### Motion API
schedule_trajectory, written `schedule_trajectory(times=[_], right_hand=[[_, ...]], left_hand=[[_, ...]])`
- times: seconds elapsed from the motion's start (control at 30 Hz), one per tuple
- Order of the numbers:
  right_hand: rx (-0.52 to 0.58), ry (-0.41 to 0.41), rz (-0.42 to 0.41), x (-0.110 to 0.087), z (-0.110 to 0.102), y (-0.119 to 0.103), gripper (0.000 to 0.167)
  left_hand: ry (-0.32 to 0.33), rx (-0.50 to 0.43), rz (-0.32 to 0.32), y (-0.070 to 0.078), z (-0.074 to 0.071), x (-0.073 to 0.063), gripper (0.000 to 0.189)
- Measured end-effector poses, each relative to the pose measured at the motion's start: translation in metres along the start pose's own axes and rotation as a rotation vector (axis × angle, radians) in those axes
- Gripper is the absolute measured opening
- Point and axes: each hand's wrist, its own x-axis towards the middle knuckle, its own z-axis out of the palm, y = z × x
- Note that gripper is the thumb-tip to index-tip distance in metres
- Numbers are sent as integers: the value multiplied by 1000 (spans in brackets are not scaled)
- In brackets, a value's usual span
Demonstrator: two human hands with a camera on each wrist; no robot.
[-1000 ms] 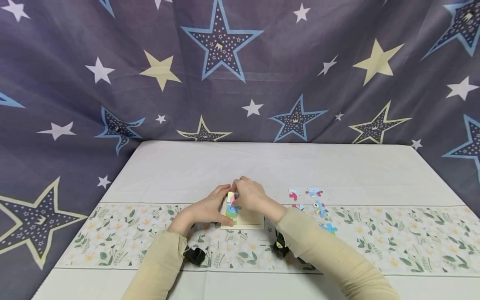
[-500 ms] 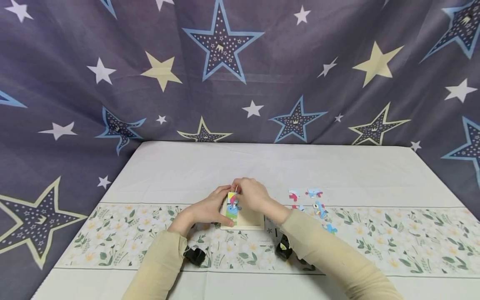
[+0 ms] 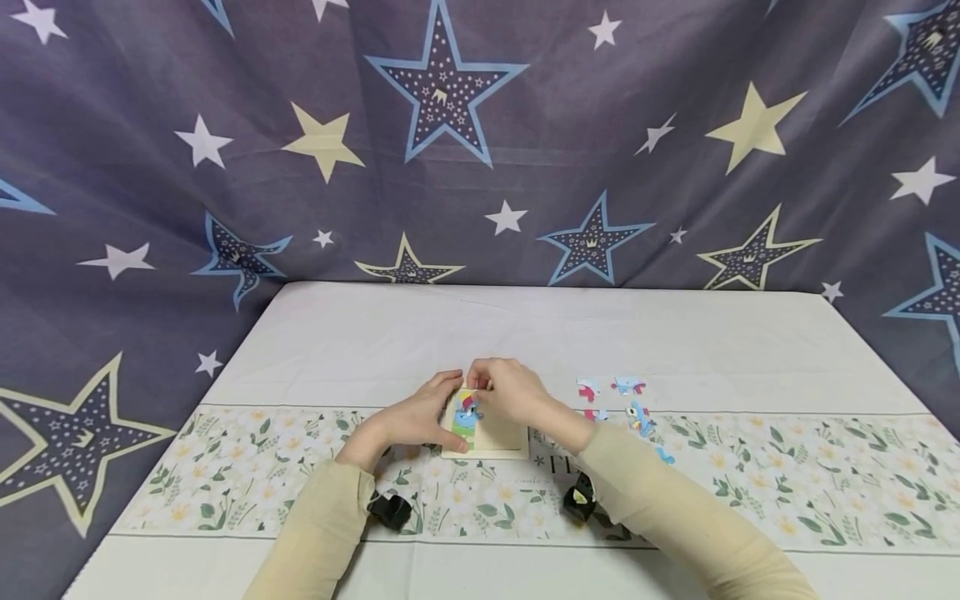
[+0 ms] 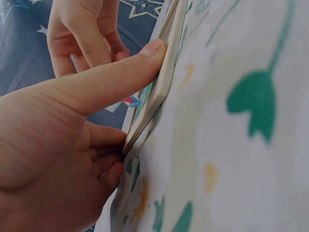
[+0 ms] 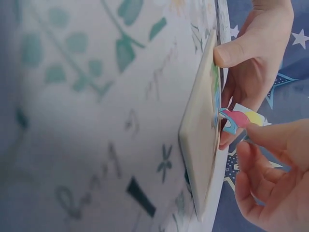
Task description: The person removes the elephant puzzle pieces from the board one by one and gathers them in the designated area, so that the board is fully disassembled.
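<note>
A small wooden puzzle board point(image 3: 504, 438) lies on the table, with picture pieces in its left part and bare wood on the right. My left hand point(image 3: 412, 419) holds the board at its left side; the thumb point(image 4: 120, 79) lies on the front rim and the fingers are at the far edge. Above the board's far left corner, my right hand point(image 3: 513, 393) pinches a puzzle piece point(image 5: 236, 117) with pink, yellow and blue on it. This piece stands tilted in the right wrist view, its lower end close to the pieces in the board.
Several loose puzzle pieces point(image 3: 628, 385) lie on the table to the right of the board, partly behind the right forearm. A floral band point(image 3: 750, 475) crosses the white tablecloth point(image 3: 375, 333). A dark curtain with stars point(image 3: 450, 192) hangs behind the table.
My right hand and forearm have shifted slightly to the right, and the pinched piece has changed its tilt over the board. My left hand has stayed on the board.
</note>
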Motion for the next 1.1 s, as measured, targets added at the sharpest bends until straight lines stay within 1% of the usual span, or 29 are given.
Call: schedule_trajectory(times=[0.2,0.37,0.57,0.77,1.1], right_hand=[[21,44,8,-4,-8,5,7],[44,49,19,-8,-15,12,7],[62,68,12,-14,-22,23,9],[104,79,36,-20,-28,29,9],[108,114,43,-29,-39,50,7]], left_hand=[[2,7,-5,2,0,0,104],[-2,-1,-16,2,1,0,103],[-2,-10,-14,3,1,-1,103],[5,-12,-18,4,2,-1,103],[13,-12,-12,2,2,-1,104]])
